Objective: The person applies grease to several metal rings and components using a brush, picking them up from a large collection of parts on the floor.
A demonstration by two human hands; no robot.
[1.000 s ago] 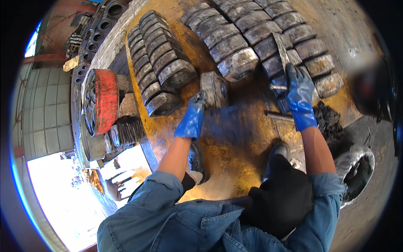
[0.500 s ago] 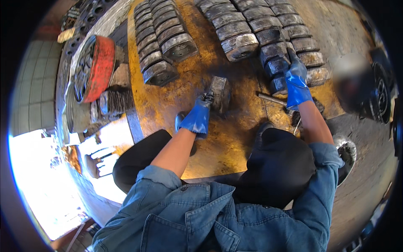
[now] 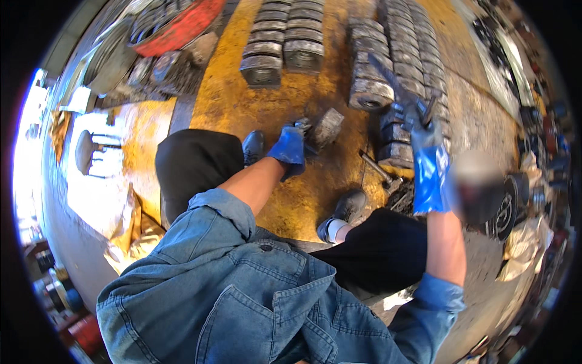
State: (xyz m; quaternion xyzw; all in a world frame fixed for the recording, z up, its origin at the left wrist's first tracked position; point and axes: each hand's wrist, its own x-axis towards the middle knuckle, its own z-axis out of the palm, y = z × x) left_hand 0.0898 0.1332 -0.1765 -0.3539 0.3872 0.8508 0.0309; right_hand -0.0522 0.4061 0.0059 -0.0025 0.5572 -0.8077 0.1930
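My left hand [image 3: 289, 144], in a blue glove with a dark, dirty palm, is closed at the near left side of a grimy metal block [image 3: 328, 126]. The block sits tilted on the yellow, stained work surface [image 3: 267, 116]. My right hand [image 3: 424, 142], gloved alike, is raised at the right before the stacked blocks. Its fingers are wrapped round a dark, long tool [image 3: 387, 74] that points up and left; motion blurs its shape. A metal bar like a hammer [image 3: 377, 167] lies below, between the two hands.
Rows of similar metal blocks stand at the far middle [image 3: 303, 42] and far right [image 3: 405, 36]. A red-rimmed round part [image 3: 182, 30] lies far left. My shoes [image 3: 350, 205] rest on the yellow surface. A dark wheel-like part [image 3: 504, 206] stands at the right.
The view has turned and shifted, so the rows appear farther off. My right hand has lifted with the tool, away from the blocks. The block by my left hand now leans to the right.
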